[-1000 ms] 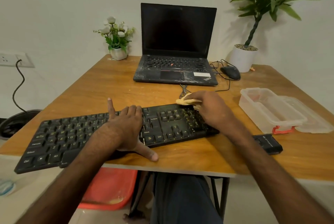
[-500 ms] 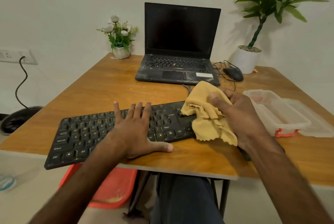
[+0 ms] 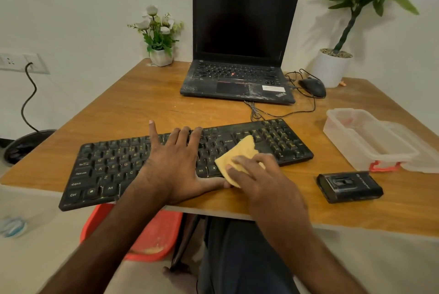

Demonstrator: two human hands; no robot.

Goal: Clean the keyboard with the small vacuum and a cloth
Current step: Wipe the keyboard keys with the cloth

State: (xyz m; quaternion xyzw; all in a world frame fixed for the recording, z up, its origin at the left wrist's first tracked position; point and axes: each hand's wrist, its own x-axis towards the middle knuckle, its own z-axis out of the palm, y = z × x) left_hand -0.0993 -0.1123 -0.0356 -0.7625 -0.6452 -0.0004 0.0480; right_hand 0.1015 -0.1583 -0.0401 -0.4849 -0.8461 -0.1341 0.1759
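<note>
A black keyboard (image 3: pixel 273 141) lies along the near edge of the wooden table (image 3: pixel 147 103), its left end hanging over the edge. My left hand (image 3: pixel 175 163) rests flat on its middle keys, fingers spread and thumb along the front edge. My right hand (image 3: pixel 259 175) presses a folded yellow cloth (image 3: pixel 240 153) onto the keys just right of the left hand. The small black vacuum (image 3: pixel 349 186) lies on the table to the right of the keyboard, untouched.
An open dusty laptop (image 3: pixel 240 80) stands behind the keyboard, with a wired mouse (image 3: pixel 312 87) to its right. A clear plastic box (image 3: pixel 365 137) and lid sit at the right. A flower pot (image 3: pixel 160 56) and potted plant (image 3: pixel 332 65) stand at the back. A red tray (image 3: pixel 152 236) lies under the table.
The right hand lifted the cloth off the keyboard's right end, then brought it down folded onto the keys near the left hand. The left hand stayed flat on the keys.
</note>
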